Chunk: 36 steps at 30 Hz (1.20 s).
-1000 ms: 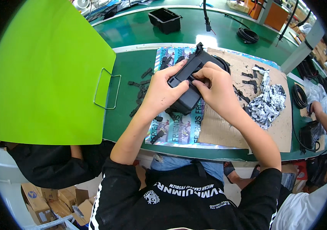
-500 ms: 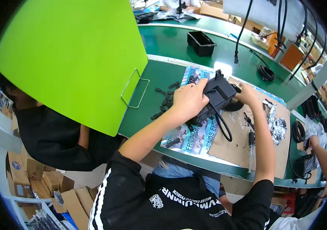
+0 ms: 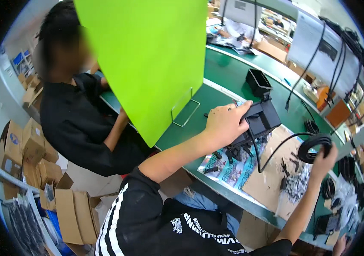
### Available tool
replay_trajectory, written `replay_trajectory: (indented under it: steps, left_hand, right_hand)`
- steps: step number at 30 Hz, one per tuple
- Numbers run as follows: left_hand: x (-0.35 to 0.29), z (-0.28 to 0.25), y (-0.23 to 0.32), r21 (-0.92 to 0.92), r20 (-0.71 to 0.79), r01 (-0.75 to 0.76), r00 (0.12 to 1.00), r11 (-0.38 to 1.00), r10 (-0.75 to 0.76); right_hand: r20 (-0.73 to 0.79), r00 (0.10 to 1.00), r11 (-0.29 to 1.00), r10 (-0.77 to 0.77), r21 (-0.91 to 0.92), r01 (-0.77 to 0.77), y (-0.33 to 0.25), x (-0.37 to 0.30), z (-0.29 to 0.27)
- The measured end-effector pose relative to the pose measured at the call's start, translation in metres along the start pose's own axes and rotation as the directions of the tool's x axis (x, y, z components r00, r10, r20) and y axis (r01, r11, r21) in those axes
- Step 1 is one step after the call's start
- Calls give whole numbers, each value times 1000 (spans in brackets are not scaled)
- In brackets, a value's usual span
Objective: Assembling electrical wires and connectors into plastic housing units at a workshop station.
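My left hand [image 3: 229, 123] is closed on a black plastic box-shaped housing [image 3: 265, 119], held tilted above the workbench. A black cable [image 3: 271, 158] loops down from the housing and runs right to a coil [image 3: 303, 150]. My right hand [image 3: 325, 160] grips that coil by its right side, well apart from the housing. Below the housing, small black plastic parts [image 3: 234, 155] lie on a printed blue sheet [image 3: 222, 176]. A cardboard sheet [image 3: 261, 187] sits beside it, with a heap of small silvery pieces [image 3: 295, 187] near my right forearm.
A bright green divider panel [image 3: 148, 64] stands on a wire stand [image 3: 185, 117] to the left. Beyond it sits a co-worker [image 3: 79, 128]. An open black bin [image 3: 259, 81] is at the far side. Black cables [image 3: 312, 64] hang at upper right. Another person's hand [image 3: 340, 245] shows lower right.
My right hand has moved right, away from the housing, carrying the coil, so the cable now spans the gap. My left hand still holds the housing. The whole view has shifted.
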<state>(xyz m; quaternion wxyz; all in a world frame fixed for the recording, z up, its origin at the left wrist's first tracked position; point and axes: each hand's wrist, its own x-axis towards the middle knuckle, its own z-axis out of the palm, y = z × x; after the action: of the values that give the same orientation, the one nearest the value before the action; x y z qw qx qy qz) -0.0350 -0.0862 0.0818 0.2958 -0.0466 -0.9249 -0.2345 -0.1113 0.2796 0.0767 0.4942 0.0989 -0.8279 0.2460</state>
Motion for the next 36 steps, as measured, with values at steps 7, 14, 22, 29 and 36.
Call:
replay_trajectory:
  steps: [7,14,22,29,36]
  left_hand:
    - [44,97,51,-728,595,273,708,629,381]
    - [-21,205,240,-588,735,695,245,415,632]
    - [-72,256,318,-445,844,742,161,502,511]
    - [-70,275,311,-180,885,833,-95,523,456]
    - [-72,295,303,-200,838,894,-56,402,542]
  right_hand:
    - [-175,833,782,-524,-485,390,-43,76,-164]
    - [116,846,661,-521,-573,486,-85,103,-190]
    - [614,776,676,-144,-512,530,80,72,-129]
    - [583,790,809,190,-549,210,207,48,-74]
    - [712,547,842,441,-539,22,191,41,-93]
